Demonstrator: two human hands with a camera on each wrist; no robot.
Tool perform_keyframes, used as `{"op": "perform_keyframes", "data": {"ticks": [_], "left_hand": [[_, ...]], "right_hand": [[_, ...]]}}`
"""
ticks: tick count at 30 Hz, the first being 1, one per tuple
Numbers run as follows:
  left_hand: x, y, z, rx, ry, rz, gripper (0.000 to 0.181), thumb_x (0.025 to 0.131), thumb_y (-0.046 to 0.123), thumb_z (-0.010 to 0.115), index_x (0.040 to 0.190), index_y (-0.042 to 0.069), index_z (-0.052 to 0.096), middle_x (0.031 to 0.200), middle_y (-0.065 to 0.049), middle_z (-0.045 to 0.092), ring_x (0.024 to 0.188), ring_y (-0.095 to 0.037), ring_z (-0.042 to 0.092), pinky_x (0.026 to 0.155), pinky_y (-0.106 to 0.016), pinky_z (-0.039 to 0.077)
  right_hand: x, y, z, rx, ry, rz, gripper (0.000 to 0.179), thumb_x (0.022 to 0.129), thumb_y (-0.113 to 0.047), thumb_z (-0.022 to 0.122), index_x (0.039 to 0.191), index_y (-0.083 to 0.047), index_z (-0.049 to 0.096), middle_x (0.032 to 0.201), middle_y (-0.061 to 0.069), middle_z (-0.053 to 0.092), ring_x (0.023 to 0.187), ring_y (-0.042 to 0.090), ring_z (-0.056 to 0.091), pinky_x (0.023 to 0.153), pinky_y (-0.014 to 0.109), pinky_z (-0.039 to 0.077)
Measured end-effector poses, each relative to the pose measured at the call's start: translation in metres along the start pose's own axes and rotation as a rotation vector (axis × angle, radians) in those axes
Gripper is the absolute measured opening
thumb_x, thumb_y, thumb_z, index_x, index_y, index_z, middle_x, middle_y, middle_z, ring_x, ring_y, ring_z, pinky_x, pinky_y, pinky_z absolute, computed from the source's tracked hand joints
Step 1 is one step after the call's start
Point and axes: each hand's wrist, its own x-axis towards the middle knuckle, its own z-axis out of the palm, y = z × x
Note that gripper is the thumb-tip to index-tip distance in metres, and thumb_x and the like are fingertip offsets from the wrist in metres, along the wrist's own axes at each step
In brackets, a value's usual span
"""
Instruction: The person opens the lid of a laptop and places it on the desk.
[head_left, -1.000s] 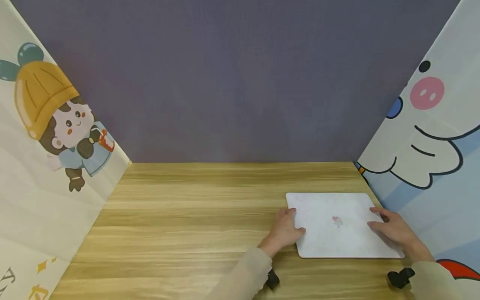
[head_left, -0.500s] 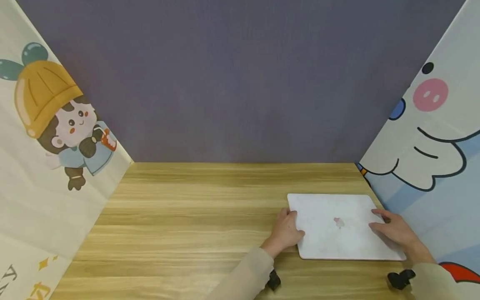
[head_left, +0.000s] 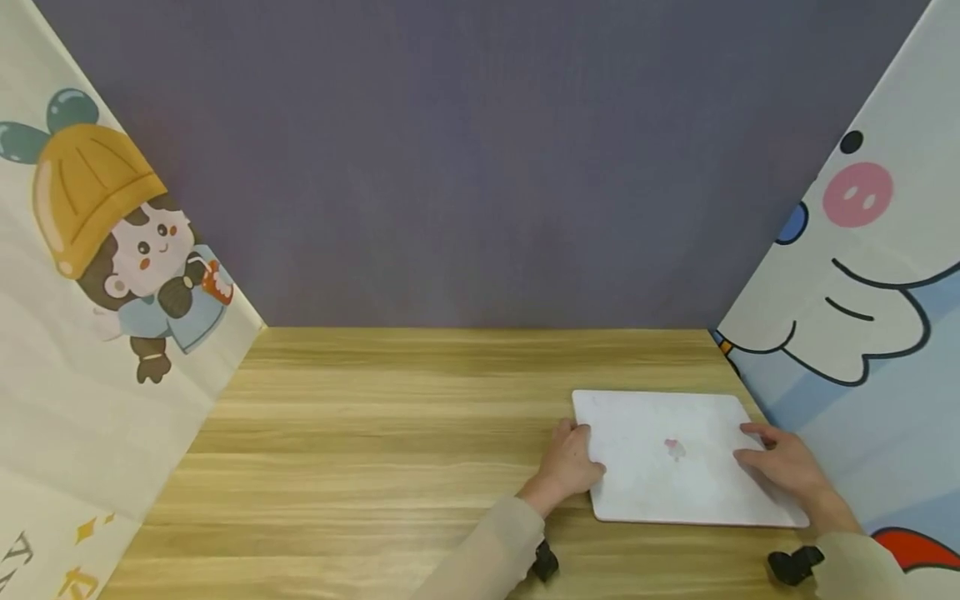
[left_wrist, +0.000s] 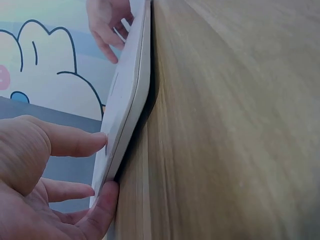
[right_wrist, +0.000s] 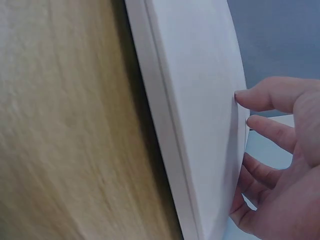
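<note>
Your bare left hand (head_left: 566,467) pinches the left edge of a closed, pale silver, rounded-corner laptop (head_left: 645,492) at the right side of a yellowish wood-grain table (head_left: 337,450). Your bare right hand (head_left: 792,468) sets thumb and forefinger on top, other fingers curled at the opposite edge. Uneven grips could tilt it and drop a corner; drifting right could knock your knuckles against the blue-and-white printed sheet (head_left: 900,417).

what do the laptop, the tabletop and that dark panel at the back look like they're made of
Laptop: probably metal, pale and matte, going by its smooth lid and slim, even edges; plastic is possible.
Tabletop: wood or wood-look laminate, light sheen, with streaky grain.
Dark panel: perhaps fabric-covered; it looks dull, with a faint cloth-like texture.
</note>
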Motion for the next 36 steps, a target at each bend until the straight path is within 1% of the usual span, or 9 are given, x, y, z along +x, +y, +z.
{"op": "perform_keyframes", "data": {"ticks": [6,12,14,20,26,31,36], "left_hand": [[-0.003,-0.004,-0.002,-0.009,0.002,-0.002,0.059,0.084,0.018,0.08,0.136,0.0,0.06,0.137,-0.014,0.054,0.124,-0.025,0.053,0.1,-0.032,0.05],[-0.004,-0.011,-0.006,0.004,0.02,0.013,0.053,0.085,0.019,0.08,0.132,-0.001,0.062,0.135,-0.016,0.055,0.123,-0.026,0.055,0.101,-0.033,0.05],[-0.005,-0.014,-0.007,-0.004,0.024,0.016,0.052,0.085,0.017,0.079,0.131,-0.002,0.063,0.133,-0.016,0.055,0.121,-0.027,0.056,0.101,-0.032,0.05],[-0.006,-0.02,-0.015,-0.023,0.029,0.032,0.052,0.084,0.013,0.08,0.13,-0.003,0.063,0.129,-0.017,0.056,0.119,-0.028,0.056,0.1,-0.033,0.051],[-0.008,-0.026,-0.02,-0.024,0.031,0.036,0.051,0.082,0.012,0.081,0.129,-0.001,0.064,0.129,-0.017,0.057,0.119,-0.029,0.056,0.098,-0.034,0.052],[-0.008,-0.03,-0.02,-0.006,0.036,0.036,0.052,0.082,0.015,0.083,0.128,-0.001,0.065,0.128,-0.017,0.058,0.117,-0.028,0.057,0.095,-0.032,0.053],[-0.009,-0.031,-0.024,0.008,0.036,0.033,0.054,0.082,0.015,0.083,0.13,-0.002,0.065,0.129,-0.017,0.058,0.119,-0.029,0.056,0.097,-0.033,0.052]], "right_hand": [[-0.006,-0.005,0.005,0.038,0.01,0.014,0.077,0.094,-0.033,0.069,0.145,0.016,0.038,0.147,0.048,0.025,0.131,0.063,0.028,0.105,0.072,0.031],[-0.009,-0.011,0.009,0.052,0.015,0.024,0.077,0.094,-0.031,0.069,0.145,0.016,0.037,0.149,0.047,0.023,0.133,0.063,0.026,0.107,0.071,0.029],[-0.01,-0.014,0.01,0.045,0.023,0.029,0.076,0.093,-0.03,0.069,0.145,0.016,0.038,0.148,0.046,0.026,0.132,0.062,0.029,0.107,0.07,0.031],[-0.012,-0.021,0.015,0.098,0.004,0.056,0.078,0.093,-0.03,0.07,0.147,0.015,0.035,0.148,0.048,0.023,0.133,0.062,0.028,0.106,0.069,0.032],[-0.014,-0.025,0.021,0.122,-0.011,0.079,0.078,0.092,-0.027,0.071,0.147,0.014,0.035,0.15,0.047,0.021,0.136,0.062,0.025,0.109,0.07,0.03],[-0.014,-0.028,0.024,0.117,-0.015,0.106,0.077,0.092,-0.026,0.071,0.148,0.013,0.035,0.151,0.046,0.019,0.137,0.062,0.023,0.11,0.07,0.027],[-0.015,-0.032,0.025,0.09,-0.004,0.09,0.077,0.092,-0.028,0.072,0.147,0.012,0.037,0.149,0.046,0.025,0.134,0.061,0.028,0.107,0.07,0.031]]}}
